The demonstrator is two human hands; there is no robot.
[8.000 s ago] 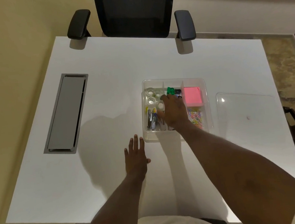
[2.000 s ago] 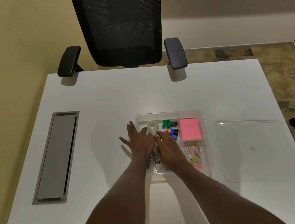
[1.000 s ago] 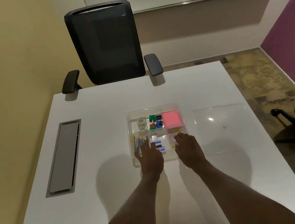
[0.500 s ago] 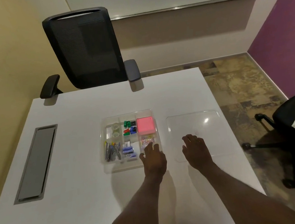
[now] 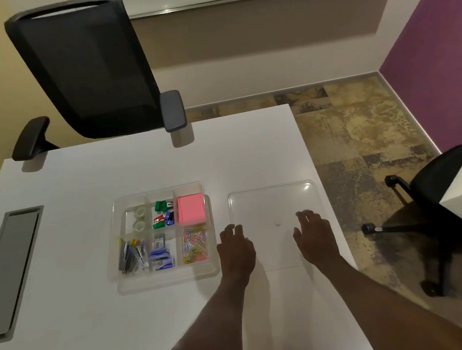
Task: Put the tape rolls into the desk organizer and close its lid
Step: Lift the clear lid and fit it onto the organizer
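A clear desk organizer [image 5: 165, 278] stands uncovered on the white desk. Two clear tape rolls [image 5: 139, 218] lie in its back left compartment. Its clear flat lid [image 5: 259, 203] rests on the desk to the right of it. My left hand [image 5: 235, 249] hovers over the lid's near left edge, fingers apart, holding nothing. Over the lid's near right part is my right hand [image 5: 314, 233], also empty with spread fingers. Whether the fingers touch the lid I cannot tell.
The organizer also holds a pink note pad [image 5: 191, 212], coloured clips [image 5: 194, 245], staple boxes [image 5: 160, 259] and pens [image 5: 131, 255]. A grey cable hatch [image 5: 7, 272] lies at the desk's left. A black chair [image 5: 88, 73] stands behind the desk, another chair [image 5: 441, 208] to the right.
Both hands have left the organizer and moved right to the lid. The view has swung right and upward. The tape rolls stay in the organizer.
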